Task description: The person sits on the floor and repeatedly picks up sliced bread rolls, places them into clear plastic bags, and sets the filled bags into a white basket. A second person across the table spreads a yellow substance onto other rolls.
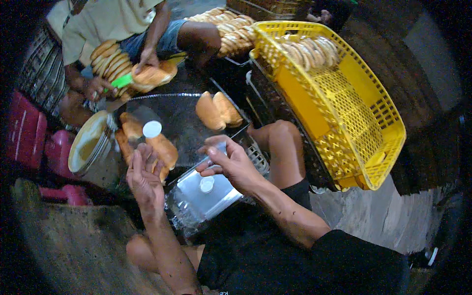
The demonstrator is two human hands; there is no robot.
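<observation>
Head view: the clear bag (pixel 196 204) on my lap could slide off, since only my right hand (pixel 231 164) pinches its top edge, fingers closed. My left hand (pixel 145 177) is half open, fingertips on a bun (pixel 162 150), which might drop beside the tray (pixel 182 118).

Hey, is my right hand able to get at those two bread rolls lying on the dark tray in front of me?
Probably yes: the right hand hovers just short of the two bread rolls on the dark tray, with nothing between them.

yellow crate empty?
No. The tilted yellow crate holds a row of bread rolls at its far end.
</observation>
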